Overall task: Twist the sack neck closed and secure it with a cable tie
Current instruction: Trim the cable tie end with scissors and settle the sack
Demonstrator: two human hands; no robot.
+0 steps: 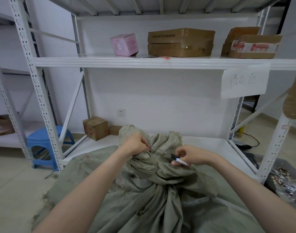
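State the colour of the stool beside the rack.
Blue: the stool, clearest in the head view.

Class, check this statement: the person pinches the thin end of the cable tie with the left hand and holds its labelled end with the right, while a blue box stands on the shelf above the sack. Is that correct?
Not quite. The head view shows the box on the shelf is pink, not blue. The rest holds: the left hand pinches the thin end of the cable tie, the right hand holds its labelled end, above the sack.
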